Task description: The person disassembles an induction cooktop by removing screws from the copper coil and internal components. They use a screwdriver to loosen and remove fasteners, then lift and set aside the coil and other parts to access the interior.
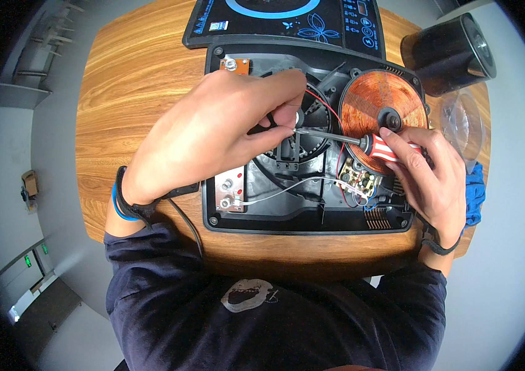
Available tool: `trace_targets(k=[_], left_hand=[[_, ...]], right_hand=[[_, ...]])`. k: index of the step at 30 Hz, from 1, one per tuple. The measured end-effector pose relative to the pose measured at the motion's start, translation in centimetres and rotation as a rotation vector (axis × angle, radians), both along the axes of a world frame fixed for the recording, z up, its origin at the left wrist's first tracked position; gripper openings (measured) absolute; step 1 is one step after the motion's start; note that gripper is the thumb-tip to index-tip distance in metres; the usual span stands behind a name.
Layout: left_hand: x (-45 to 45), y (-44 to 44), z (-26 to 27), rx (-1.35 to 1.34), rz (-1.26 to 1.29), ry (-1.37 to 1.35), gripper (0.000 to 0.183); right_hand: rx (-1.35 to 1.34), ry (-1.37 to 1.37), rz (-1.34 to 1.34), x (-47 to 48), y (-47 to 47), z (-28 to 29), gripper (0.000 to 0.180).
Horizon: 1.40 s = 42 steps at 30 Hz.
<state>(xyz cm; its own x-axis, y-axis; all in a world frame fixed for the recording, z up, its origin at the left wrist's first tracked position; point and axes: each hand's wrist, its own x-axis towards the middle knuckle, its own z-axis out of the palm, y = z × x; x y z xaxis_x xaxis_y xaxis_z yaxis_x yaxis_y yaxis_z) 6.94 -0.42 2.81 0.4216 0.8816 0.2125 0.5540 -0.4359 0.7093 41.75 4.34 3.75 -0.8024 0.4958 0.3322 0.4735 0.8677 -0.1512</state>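
Note:
My right hand point(434, 171) grips the red-and-white handle of a screwdriver point(336, 136), its shaft lying nearly level and pointing left. At its tip, the thumb and fingers of my left hand point(225, 125) are pinched together; whether a small screw sits between them is too small to tell. Both hands are above the opened black base of an induction cooker point(271, 222). Below the fingertips is a black cooling fan point(315, 111), partly hidden by my left hand. A copper induction coil point(364, 102) lies under and behind the screwdriver handle.
The cooker's glass top panel point(262, 28) lies beyond the base. A circuit board point(355, 178) and a button board point(230, 185) are joined by white wires point(285, 188). At right stand a dark cylindrical container point(443, 55), a clear plastic cup point(464, 123) and blue cloth point(475, 195).

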Motion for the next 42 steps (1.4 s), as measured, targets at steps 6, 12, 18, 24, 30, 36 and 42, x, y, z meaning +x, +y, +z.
trace_targets(k=[6,12,18,24,30,36,42], left_hand=[[0.2,-0.2,-0.1,0.061,-0.025,0.022,0.023],[0.1,-0.2,0.1,0.099,-0.057,0.064,0.020],[0.3,-0.3,-0.1,0.120,-0.035,0.084,0.024],[0.4,-0.5,0.0,0.107,-0.031,0.102,0.027],[0.4,-0.4,-0.2,0.070,-0.089,0.058,0.020],[0.0,-0.2,-0.1,0.028,-0.130,0.036,0.021],[-1.4,-0.7,0.5,0.039,-0.096,0.159,0.029]], right_hand=[[0.004,0.020,0.055,0.0,0.3,0.0,0.051],[-0.009,0.047,0.104,0.0,0.4,-0.2,0.048],[-0.058,0.039,0.119,0.1,0.3,-0.2,0.047],[-0.124,-0.013,0.106,0.3,-0.2,0.1,0.043],[-0.205,0.013,0.106,0.3,-0.3,0.2,0.044],[-0.137,0.029,0.099,0.3,-0.2,0.2,0.041],[-0.094,0.053,0.041,0.7,-0.1,1.2,0.039]])
